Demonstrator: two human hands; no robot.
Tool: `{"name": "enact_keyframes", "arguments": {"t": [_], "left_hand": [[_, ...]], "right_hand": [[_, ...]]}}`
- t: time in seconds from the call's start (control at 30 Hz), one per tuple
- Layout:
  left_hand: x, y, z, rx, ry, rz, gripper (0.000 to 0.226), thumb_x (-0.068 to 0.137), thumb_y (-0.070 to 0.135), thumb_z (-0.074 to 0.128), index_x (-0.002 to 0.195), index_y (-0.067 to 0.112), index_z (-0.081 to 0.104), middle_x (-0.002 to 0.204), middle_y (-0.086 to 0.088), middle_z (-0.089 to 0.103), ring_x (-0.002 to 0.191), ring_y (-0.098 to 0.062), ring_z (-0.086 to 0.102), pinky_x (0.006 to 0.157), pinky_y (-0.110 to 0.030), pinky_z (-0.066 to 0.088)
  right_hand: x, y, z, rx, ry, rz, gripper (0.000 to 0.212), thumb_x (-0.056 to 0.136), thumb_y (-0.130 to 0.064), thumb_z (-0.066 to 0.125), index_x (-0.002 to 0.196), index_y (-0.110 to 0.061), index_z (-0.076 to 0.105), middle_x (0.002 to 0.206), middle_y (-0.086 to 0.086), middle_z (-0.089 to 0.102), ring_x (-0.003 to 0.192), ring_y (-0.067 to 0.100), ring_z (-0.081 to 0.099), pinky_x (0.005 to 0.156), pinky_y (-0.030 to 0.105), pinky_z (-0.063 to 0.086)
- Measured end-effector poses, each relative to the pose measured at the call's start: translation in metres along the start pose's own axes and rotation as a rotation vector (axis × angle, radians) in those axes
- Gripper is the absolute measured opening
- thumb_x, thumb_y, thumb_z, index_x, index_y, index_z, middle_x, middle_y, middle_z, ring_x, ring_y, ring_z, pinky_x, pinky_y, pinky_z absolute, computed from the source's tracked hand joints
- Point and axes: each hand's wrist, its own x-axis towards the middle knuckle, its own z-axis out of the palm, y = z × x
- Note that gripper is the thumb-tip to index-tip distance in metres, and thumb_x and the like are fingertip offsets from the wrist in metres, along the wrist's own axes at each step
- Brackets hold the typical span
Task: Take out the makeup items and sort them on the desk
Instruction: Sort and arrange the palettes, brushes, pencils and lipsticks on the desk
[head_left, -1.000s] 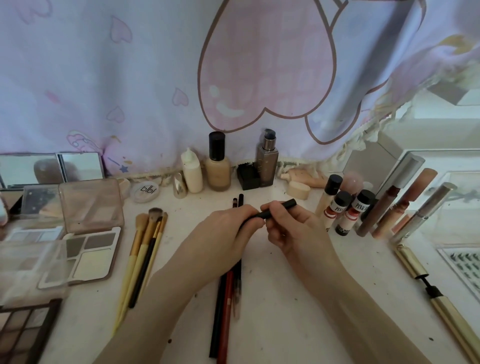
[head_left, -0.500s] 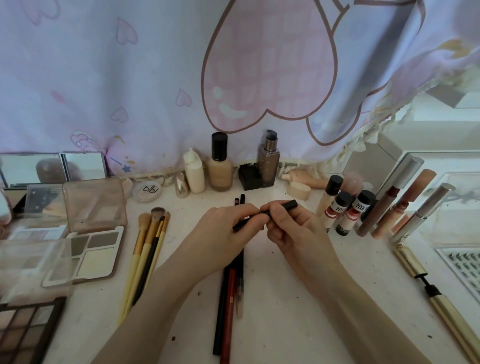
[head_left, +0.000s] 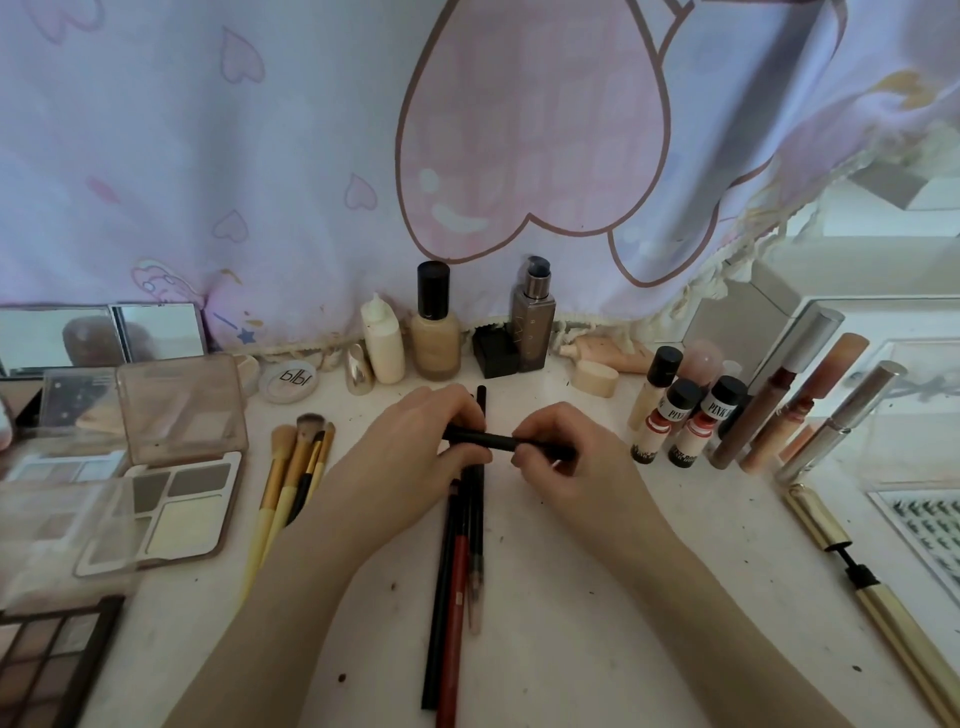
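Black pencil (head_left: 491, 441) lies level between both hands above the surface (head_left: 597, 597). Left hand (head_left: 415, 447) pinches its left end with curled fingers; right hand (head_left: 569, 457) pinches its right end likewise. Directly beneath the grip, a row of pencils (head_left: 462, 561) lies on the surface. Brushes (head_left: 296, 467) lie left of the grip; small bottles (head_left: 685, 421) stand to its right.

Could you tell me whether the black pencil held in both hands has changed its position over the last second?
Yes. The black pencil has tipped from slanting up toward the right to nearly level, its right end dropping away from the round beige cap; it lies across the pencil row.
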Motion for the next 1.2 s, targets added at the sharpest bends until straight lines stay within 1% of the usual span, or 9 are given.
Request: {"name": "enact_keyframes", "arguments": {"t": [0.07, 0.17, 0.33, 0.5, 0.7, 0.87, 1.03, 1.13, 1.2], "left_hand": [[-0.001, 0.001, -0.001, -0.018, -0.009, 0.019, 0.027, 0.084, 0.024, 0.063, 0.076, 0.040, 0.044, 0.083, 0.016, 0.050, 0.078, 0.001, 0.047, 0.067, -0.008, 0.036], [-0.001, 0.002, -0.002, -0.034, 0.003, 0.053, 0.017, 0.083, 0.016, 0.065, 0.082, 0.030, 0.055, 0.082, 0.015, 0.050, 0.080, -0.003, 0.049, 0.073, -0.010, 0.038], [-0.002, 0.002, -0.005, -0.065, -0.005, 0.067, 0.020, 0.081, 0.017, 0.067, 0.080, 0.033, 0.056, 0.081, 0.016, 0.053, 0.082, 0.000, 0.050, 0.074, -0.004, 0.036], [-0.004, 0.001, -0.013, -0.110, -0.026, 0.043, 0.020, 0.079, 0.019, 0.070, 0.078, 0.034, 0.058, 0.079, 0.015, 0.058, 0.085, 0.005, 0.050, 0.071, -0.002, 0.036], [-0.004, -0.003, -0.016, -0.082, -0.047, 0.050, 0.015, 0.082, 0.018, 0.066, 0.087, 0.032, 0.062, 0.078, 0.017, 0.053, 0.079, 0.016, 0.045, 0.070, 0.001, 0.031], [-0.005, -0.011, -0.021, -0.109, 0.031, 0.002, 0.024, 0.083, 0.020, 0.064, 0.081, 0.043, 0.056, 0.082, 0.017, 0.059, 0.083, 0.002, 0.052, 0.070, -0.006, 0.034], [-0.005, -0.013, -0.020, -0.133, 0.123, -0.065, 0.021, 0.090, 0.022, 0.055, 0.084, 0.041, 0.050, 0.072, 0.013, 0.063, 0.074, 0.000, 0.055, 0.064, -0.005, 0.038], [-0.004, -0.001, -0.016, -0.256, 0.192, -0.127, 0.011, 0.094, 0.026, 0.046, 0.087, 0.035, 0.049, 0.071, 0.012, 0.067, 0.066, -0.005, 0.055, 0.060, 0.003, 0.035], [-0.003, 0.006, -0.013, -0.436, 0.218, -0.162, 0.009, 0.094, 0.026, 0.045, 0.094, 0.026, 0.054, 0.077, 0.013, 0.069, 0.072, 0.003, 0.058, 0.063, -0.004, 0.039]], "right_hand": [[-0.002, 0.001, 0.002, -0.305, -0.082, -0.150, 0.010, 0.092, -0.021, 0.053, 0.097, -0.025, 0.060, 0.083, -0.017, 0.053, 0.076, 0.002, 0.045, 0.068, 0.011, 0.035], [-0.002, 0.002, 0.003, -0.503, -0.130, -0.242, 0.020, 0.097, -0.025, 0.042, 0.110, -0.022, 0.057, 0.095, -0.010, 0.054, 0.083, 0.009, 0.041, 0.073, 0.022, 0.031], [-0.006, -0.003, 0.003, -0.487, -0.147, -0.271, 0.022, 0.099, -0.033, 0.035, 0.110, -0.023, 0.051, 0.091, -0.007, 0.057, 0.079, 0.014, 0.053, 0.069, 0.028, 0.042], [-0.005, -0.001, 0.002, -0.516, -0.123, -0.311, 0.025, 0.097, -0.039, 0.038, 0.109, -0.025, 0.055, 0.075, -0.013, 0.052, 0.063, 0.011, 0.047, 0.058, 0.025, 0.033], [-0.001, 0.005, 0.003, -0.365, -0.139, -0.160, 0.017, 0.089, -0.043, 0.052, 0.102, -0.031, 0.054, 0.073, -0.015, 0.053, 0.068, 0.003, 0.051, 0.061, 0.015, 0.039], [0.002, 0.011, -0.001, -0.253, -0.052, -0.012, 0.015, 0.086, -0.033, 0.061, 0.096, -0.035, 0.050, 0.068, -0.016, 0.051, 0.068, -0.005, 0.050, 0.060, 0.006, 0.038], [0.003, 0.006, -0.003, -0.026, 0.061, 0.113, 0.003, 0.090, -0.027, 0.056, 0.088, -0.029, 0.058, 0.076, -0.014, 0.059, 0.072, -0.005, 0.054, 0.059, 0.003, 0.040], [0.002, 0.000, -0.006, 0.155, 0.062, 0.177, 0.015, 0.093, -0.022, 0.052, 0.089, -0.025, 0.065, 0.067, -0.012, 0.057, 0.056, -0.007, 0.051, 0.054, 0.010, 0.038], [0.000, -0.005, -0.005, 0.226, 0.043, 0.174, 0.017, 0.093, -0.022, 0.052, 0.087, -0.026, 0.068, 0.066, -0.012, 0.057, 0.055, -0.008, 0.051, 0.053, 0.009, 0.038]]}}
